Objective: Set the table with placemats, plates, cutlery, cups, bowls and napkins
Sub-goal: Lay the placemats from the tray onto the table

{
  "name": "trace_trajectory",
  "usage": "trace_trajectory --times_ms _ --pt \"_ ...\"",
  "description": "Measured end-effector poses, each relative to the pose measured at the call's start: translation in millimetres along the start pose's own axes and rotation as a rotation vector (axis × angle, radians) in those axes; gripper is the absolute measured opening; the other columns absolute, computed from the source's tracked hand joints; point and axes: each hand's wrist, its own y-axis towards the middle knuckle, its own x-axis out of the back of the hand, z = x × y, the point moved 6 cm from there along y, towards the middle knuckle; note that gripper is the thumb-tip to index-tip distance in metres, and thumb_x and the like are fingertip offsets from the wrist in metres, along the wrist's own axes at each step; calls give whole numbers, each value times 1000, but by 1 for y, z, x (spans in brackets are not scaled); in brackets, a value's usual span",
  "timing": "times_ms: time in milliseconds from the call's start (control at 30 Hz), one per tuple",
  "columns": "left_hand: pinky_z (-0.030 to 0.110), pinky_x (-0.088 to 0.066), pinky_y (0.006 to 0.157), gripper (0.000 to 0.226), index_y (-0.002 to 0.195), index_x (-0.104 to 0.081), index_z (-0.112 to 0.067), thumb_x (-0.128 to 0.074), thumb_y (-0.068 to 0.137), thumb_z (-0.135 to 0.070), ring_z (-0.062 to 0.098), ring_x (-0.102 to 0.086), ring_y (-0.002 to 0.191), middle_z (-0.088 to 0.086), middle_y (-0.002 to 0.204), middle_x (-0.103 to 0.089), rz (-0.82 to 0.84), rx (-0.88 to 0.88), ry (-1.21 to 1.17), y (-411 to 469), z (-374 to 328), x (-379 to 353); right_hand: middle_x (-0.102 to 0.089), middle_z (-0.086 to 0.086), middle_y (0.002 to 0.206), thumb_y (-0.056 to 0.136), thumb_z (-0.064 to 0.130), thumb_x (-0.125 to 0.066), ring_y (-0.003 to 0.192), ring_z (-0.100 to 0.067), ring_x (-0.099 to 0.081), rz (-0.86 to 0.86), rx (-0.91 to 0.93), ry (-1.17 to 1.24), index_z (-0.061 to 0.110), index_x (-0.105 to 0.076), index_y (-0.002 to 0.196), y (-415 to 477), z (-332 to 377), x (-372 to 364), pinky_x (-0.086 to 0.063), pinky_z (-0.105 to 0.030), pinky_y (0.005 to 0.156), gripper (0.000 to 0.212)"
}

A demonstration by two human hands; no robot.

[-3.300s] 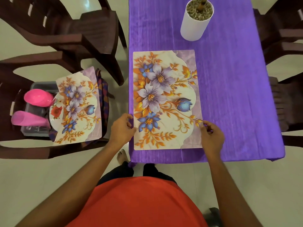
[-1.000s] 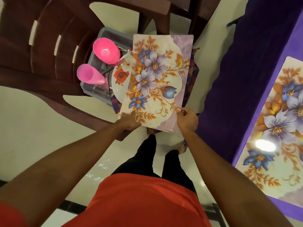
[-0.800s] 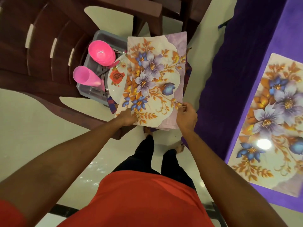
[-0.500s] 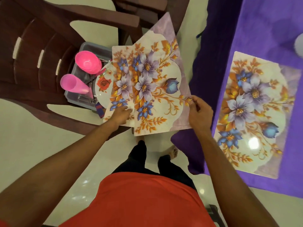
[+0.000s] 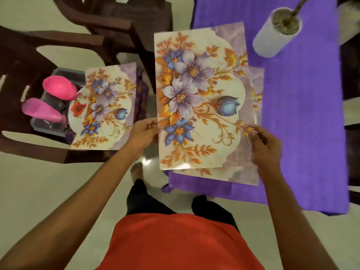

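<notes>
Left hand (image 5: 143, 133) pinches the left edge of the lifted placemat (image 5: 198, 100), right hand (image 5: 265, 145) pinches its right edge. The second placemat (image 5: 243, 176) peeks out underneath, with bare purple tablecloth (image 5: 302, 123) out past the right hand.

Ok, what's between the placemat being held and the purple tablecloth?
A second placemat, lying flat on the tablecloth; the held placemat covers most of it, in the head view.
</notes>
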Motion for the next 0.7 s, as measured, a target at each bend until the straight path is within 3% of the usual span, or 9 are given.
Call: trace_trajectory --times_ms 100,200,267,367,433,500,600,700 --pt "28 -59 67 23 111 -72 -10 -57 97 0 13 -69 77 -1 89 -76 45 -46 21 -19 9 -82 -74 19 80 98 14 -64 75 5 -62 -23 -23 26 13 -75 107 10 -20 80 -50 -13 69 14" --pt "25 -53 66 28 101 -75 -21 -57 97 0 11 -65 76 -9 81 -74 46 -66 101 -29 22 -153 -74 18 78 97 16 -65 73 3 -61 -66 -58 -23 15 -75 106 23 -45 157 -50 -15 67 13" --pt "33 -48 71 32 91 -78 -28 -58 97 -4 18 -59 76 2 79 -70 75 -55 130 -32 27 -198 -74 17 81 98 16 -64 76 2 -62 -90 -54 -92 16 -75 107 34 -57 199 -50 -15 68 14" --pt "45 -42 71 43 84 -79 -36 -55 98 -4 28 -50 77 9 76 -64 137 -10 185 -29 33 -257 -70 11 84 98 11 -62 68 14 -59 -134 -55 -173 16 -73 108 45 -77 248 -49 -11 67 16" --pt "42 -43 67 40 82 -78 -29 -54 98 -2 25 -50 68 3 68 -63 124 5 257 -23 34 -287 -71 3 84 97 10 -63 65 15 -59 -168 -79 -215 9 -75 109 51 -94 273 -50 -20 71 17" --pt "43 -51 64 29 84 -74 -27 -59 95 -5 21 -54 64 0 65 -63 126 -15 340 -18 35 -312 -74 -6 89 96 13 -63 70 4 -63 -183 -103 -302 7 -76 109 56 -108 291 -47 -25 70 19" --pt "52 -60 72 18 87 -71 -23 -62 91 -8 21 -61 69 4 71 -64 126 18 412 -12 45 -335 -75 -11 98 94 20 -66 82 -22 -63 -273 -139 -426 11 -76 110 59 -124 314 -40 -25 74 21" --pt "45 -62 68 6 94 -67 -12 -68 89 -8 23 -64 73 5 72 -60 92 16 433 -12 46 -348 -74 -10 96 94 26 -68 88 -26 -65 -369 -155 -452 13 -76 106 56 -125 325 -38 -26 74 19"
